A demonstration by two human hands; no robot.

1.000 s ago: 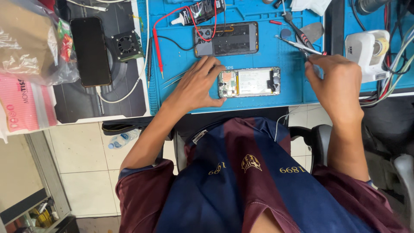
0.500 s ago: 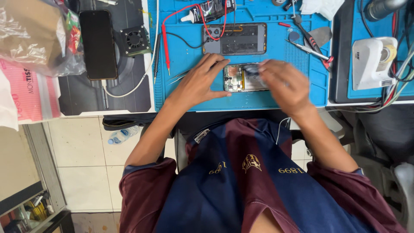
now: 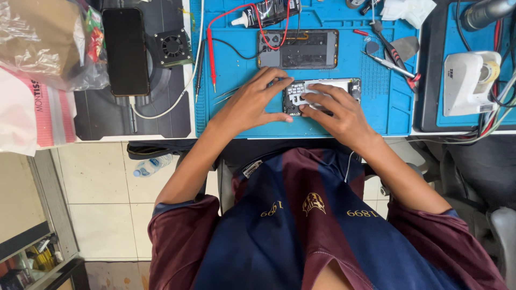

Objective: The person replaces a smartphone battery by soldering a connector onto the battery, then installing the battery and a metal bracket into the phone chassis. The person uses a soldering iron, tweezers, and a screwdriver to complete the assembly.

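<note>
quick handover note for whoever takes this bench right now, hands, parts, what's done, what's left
Left hand: flat on the blue mat, fingers steadying the left end of the opened phone.
Right hand: fingers pressing on the phone's exposed inside; no tool held.
Second opened phone lies further back, tweezers to its right.
Done: phone is open. Left: still open, not closed up.

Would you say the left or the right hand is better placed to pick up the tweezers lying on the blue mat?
Probably the right hand: the tweezers lie up and to its side of the blue mat, while the left hand steadies the opened phone from the far side.
</note>
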